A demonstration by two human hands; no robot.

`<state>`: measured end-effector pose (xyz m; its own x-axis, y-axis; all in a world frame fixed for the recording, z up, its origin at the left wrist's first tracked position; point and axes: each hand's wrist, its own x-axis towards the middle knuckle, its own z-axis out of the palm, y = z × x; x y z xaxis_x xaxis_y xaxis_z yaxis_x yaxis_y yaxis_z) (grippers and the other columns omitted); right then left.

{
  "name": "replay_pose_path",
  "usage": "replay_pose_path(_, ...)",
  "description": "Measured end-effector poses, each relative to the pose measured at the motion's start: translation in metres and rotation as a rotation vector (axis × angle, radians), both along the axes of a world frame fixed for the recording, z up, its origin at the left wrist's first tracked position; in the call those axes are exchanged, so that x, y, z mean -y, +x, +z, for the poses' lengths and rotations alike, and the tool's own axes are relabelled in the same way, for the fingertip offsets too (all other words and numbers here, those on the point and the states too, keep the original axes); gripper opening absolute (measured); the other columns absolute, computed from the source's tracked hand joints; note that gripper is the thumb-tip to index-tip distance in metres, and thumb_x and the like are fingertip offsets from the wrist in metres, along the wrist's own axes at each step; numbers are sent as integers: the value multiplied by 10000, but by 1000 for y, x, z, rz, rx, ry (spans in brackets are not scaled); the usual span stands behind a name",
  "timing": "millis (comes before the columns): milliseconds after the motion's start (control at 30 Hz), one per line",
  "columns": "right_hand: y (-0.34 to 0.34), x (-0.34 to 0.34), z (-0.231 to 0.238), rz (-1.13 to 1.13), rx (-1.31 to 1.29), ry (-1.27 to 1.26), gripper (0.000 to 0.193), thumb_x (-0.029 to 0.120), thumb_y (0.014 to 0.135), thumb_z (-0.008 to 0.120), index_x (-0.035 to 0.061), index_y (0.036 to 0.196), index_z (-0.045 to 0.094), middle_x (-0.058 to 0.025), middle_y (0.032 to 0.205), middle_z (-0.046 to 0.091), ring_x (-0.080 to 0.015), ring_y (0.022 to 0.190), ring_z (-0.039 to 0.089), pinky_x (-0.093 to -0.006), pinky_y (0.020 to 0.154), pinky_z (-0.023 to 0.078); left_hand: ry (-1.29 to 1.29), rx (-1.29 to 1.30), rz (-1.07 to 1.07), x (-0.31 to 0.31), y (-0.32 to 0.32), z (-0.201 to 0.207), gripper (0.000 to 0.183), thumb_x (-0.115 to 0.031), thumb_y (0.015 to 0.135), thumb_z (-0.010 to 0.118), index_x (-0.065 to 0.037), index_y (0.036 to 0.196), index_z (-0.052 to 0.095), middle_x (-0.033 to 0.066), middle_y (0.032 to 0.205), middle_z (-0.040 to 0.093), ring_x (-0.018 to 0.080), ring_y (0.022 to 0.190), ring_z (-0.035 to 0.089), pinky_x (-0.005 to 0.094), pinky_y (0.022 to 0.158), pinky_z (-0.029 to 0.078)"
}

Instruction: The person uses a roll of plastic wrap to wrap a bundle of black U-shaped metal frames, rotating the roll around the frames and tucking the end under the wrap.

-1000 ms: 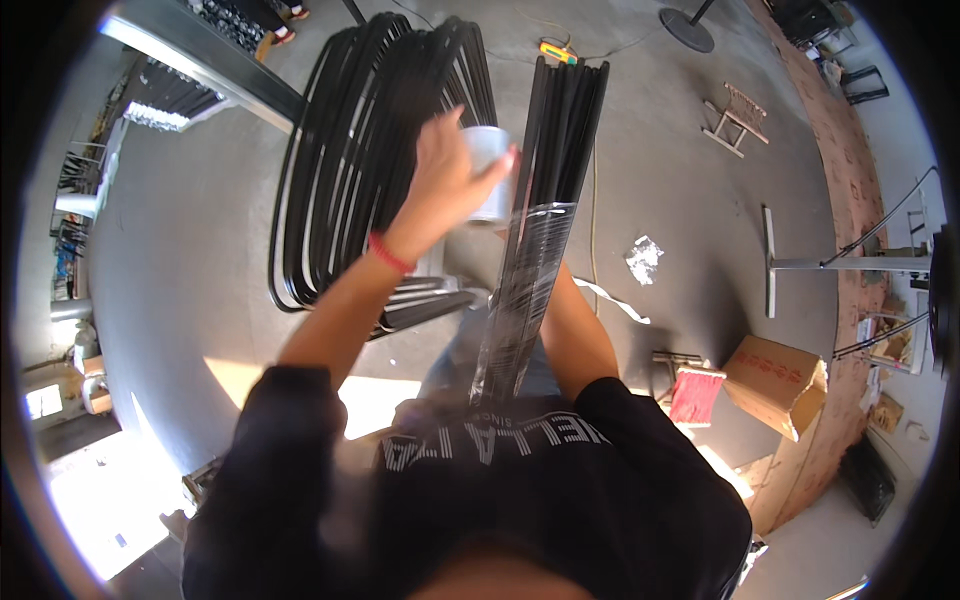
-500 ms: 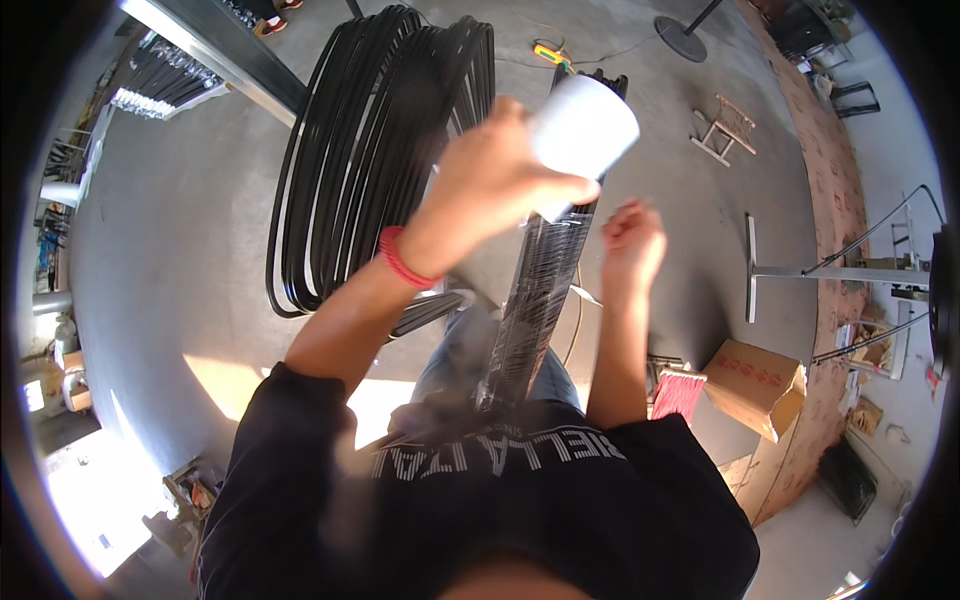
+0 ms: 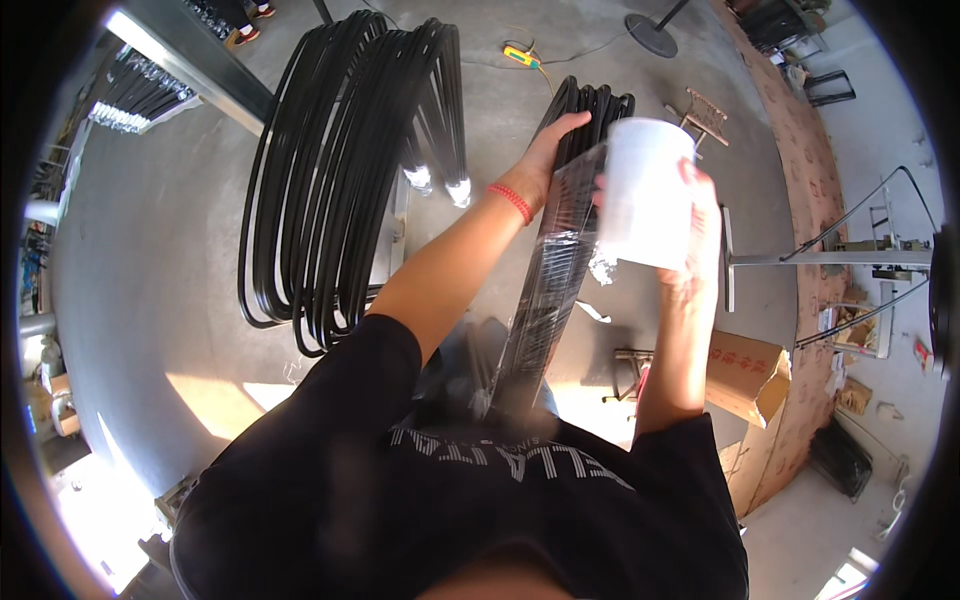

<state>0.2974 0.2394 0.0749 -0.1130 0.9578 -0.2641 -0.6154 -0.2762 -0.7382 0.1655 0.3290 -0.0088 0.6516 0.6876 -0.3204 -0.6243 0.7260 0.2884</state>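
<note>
Left hand (image 3: pixel 537 172) grips the far part of the black tube bundle (image 3: pixel 552 280), fingers mostly hidden; on the right, the right hand (image 3: pixel 704 218) clasps the white roll (image 3: pixel 646 195), clear film (image 3: pixel 584 180) spanning roll and bundle

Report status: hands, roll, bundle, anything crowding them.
Left hand holding bundle near upper end. Right hand gripping roll. Film spans roll to bundle. Black loops left, apart from bundle.

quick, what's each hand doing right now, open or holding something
Left hand: holding the bundle of black tubes near its far end; most fingers hidden.
Right hand: closed on the white roll.
</note>
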Motion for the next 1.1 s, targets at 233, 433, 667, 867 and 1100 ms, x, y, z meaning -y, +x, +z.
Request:
replay_pose_path(233, 63, 13, -207, -76, 148, 198, 509, 426, 758, 599, 7, 1039, 531, -118, 991, 578, -243, 853, 584, -382, 771, 491, 74, 33, -234, -5, 7, -5, 343, -252, 790, 551, 64, 924, 528, 161, 812, 583, 252, 706, 589, 342, 679, 502)
replay_pose_path(433, -95, -37, -190, 158, -533, 160, 427, 390, 799, 572, 25, 1019, 540, -79, 915, 593, -183, 804, 585, -293, 713, 486, 956, -1415, -492, -3, -15, 37, 464, -456, 807, 533, 0, 872, 585, 178, 864, 603, 289, 793, 594, 365, 683, 467)
replay_pose_path(667, -137, -66, -141, 240, -466, 145, 424, 363, 798, 577, 13, 1031, 524, -84, 912, 589, -182, 789, 579, -279, 699, 482, 1437, -1868, 624, 24, -99, 34, 560, -364, 804, 566, 64, 1136, 425, 190, 1044, 496, 323, 1032, 453, 412, 918, 336)
replay_pose_path(867, -148, -68, -138, 178, -584, 176, 574, 505, 778, 522, -8, 1035, 525, -123, 914, 598, -214, 793, 592, -333, 693, 490, 376, -1002, -96, 48, -123, 56, 497, -276, 770, 644, 10, 1138, 471, 112, 1033, 553, 190, 969, 541, 307, 814, 450)
replay_pose_path(1100, -80, -33, -143, 287, 270, 361, 531, 442, 786, 558, 17, 1103, 519, -153, 1007, 592, -207, 887, 594, -323, 733, 487, 789, -1176, 186, 27, -129, 79, 527, -224, 591, 769, 82, 936, 514, 157, 849, 602, 182, 740, 616, 269, 623, 503)
